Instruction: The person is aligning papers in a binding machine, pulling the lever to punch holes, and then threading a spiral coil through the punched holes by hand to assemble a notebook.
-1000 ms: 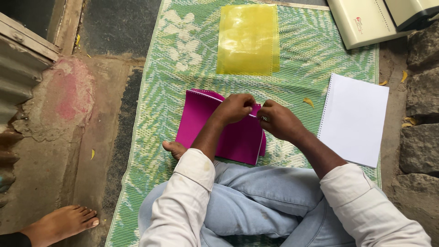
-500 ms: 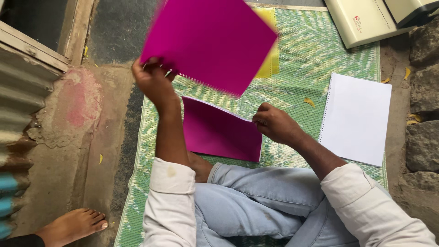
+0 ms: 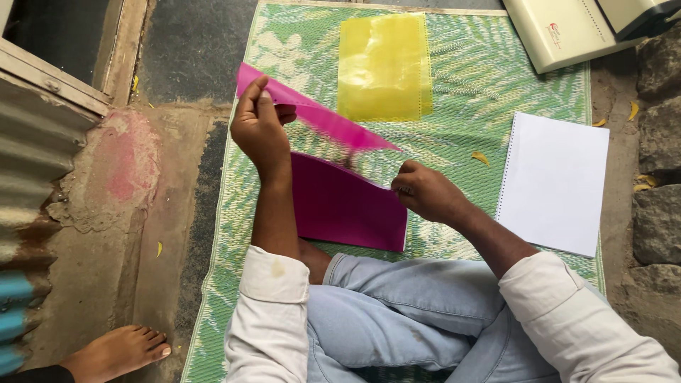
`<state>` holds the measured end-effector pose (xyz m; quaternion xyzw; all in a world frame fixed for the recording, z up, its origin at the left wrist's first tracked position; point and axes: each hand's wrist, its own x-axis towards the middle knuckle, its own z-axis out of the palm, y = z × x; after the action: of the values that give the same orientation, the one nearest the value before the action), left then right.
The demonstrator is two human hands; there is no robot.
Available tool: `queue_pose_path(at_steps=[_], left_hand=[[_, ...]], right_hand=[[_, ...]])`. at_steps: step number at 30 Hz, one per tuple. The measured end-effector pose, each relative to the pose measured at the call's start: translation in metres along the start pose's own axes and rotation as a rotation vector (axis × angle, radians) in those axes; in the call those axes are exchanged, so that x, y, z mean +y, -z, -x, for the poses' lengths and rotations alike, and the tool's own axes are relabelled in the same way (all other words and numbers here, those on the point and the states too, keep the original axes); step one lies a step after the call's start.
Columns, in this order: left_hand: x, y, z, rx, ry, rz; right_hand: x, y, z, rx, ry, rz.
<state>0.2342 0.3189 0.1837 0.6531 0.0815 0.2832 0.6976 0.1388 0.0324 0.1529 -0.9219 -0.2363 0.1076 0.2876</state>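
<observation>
Soft, even daylight; faint shadows. Sharp focus overall, motion blur only on raised pink sheet point(image 3: 319, 120).

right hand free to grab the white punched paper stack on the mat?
Probably yes. The right hand rests on the lower pink sheet, holding nothing that shows. The white paper stack lies just to its right on the green mat, with only bare mat between them.

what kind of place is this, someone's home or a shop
Probably a doorstep or yard floor used as a makeshift binding workspace: a green woven floor mat laid on rough concrete, rusty corrugated metal sheeting at the side, and a cream binding machine by rough stones.
</observation>
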Motion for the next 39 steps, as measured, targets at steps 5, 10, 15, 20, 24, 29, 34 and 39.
queue_pose_path(at_steps=[5, 10, 15, 20, 24, 29, 34, 39], left_hand=[[0.009, 0.004, -0.007, 0.102, -0.01, -0.136], [0.049, 0.02, -0.01, -0.029, -0.162, 0.483], [0.058, 0.006, -0.005, -0.019, -0.163, 0.404], [0.048, -0.001, 0.001, -0.027, -0.3, -0.689], [0.061, -0.025, 0.003, 0.04, -0.809, -1.011], [0.094, -0.066, -0.013, -0.019, -1.117, -1.075], [0.103, -0.092, -0.035, -0.363, -0.98, -1.092], [0.091, -0.082, -0.037, -0.61, -0.77, -0.89]], right_hand=[[-0.003, 0.003, 0.001, -0.013, -0.012, 0.005], [-0.004, 0.004, 0.001, -0.005, -0.01, -0.005], [-0.004, 0.007, 0.002, -0.019, -0.024, 0.003], [-0.007, 0.008, 0.003, -0.017, 0.018, 0.011], [-0.007, 0.009, 0.005, -0.032, 0.038, 0.009], [-0.007, 0.01, 0.006, -0.019, 0.06, 0.0], [-0.009, 0.013, 0.009, -0.005, 0.098, -0.026], [-0.01, 0.016, 0.013, 0.003, 0.139, -0.003]])
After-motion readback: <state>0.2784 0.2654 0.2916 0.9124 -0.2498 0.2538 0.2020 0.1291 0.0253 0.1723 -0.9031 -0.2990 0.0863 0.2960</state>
